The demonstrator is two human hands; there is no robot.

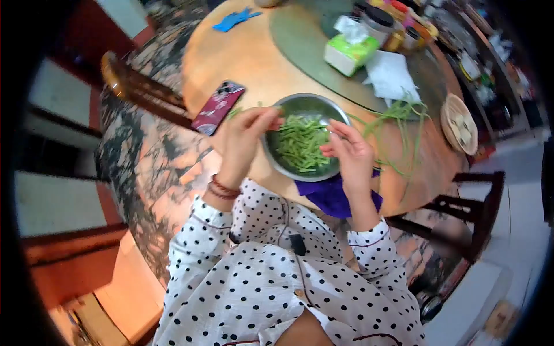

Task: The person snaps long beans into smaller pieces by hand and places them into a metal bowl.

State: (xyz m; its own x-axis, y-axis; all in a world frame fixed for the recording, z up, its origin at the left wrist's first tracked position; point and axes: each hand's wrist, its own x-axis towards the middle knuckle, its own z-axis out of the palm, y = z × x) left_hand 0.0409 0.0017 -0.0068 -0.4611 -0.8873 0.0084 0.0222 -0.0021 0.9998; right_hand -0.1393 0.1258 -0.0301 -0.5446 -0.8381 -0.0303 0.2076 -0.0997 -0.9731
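**Green beans handled over a steel bowl**

A steel bowl (306,106) is seen on the round wooden surface (254,57), close to its near edge, and it is filled with short cut pieces of green bean (300,144). Both hands are held over the bowl's rim. The left hand (245,138) is raised at the bowl's left side with its fingers pinched together on a thin green bean piece (235,113), whose tip is seen sticking out to the left of the fingers. The right hand (349,153) is held at the bowl's right side with its fingers loosely curled toward the cut pieces; whether anything is gripped in it cannot be told. Beaded bracelets are worn on the left wrist, and polka-dot sleeves are seen on both arms.

A bunch of long uncut beans (398,124) is laid on the surface just to the right of the bowl. A purple cloth (332,196) is draped over the near edge, under the right wrist. A phone (218,107) in a patterned case is lying to the left of the bowl. Farther away, a green tissue pack (349,52) and a white paper napkin (391,75) are placed on a glass turntable (294,34), with jars behind them. A woven coaster (460,124) is set at the far right, and a blue item (234,19) at the far left.
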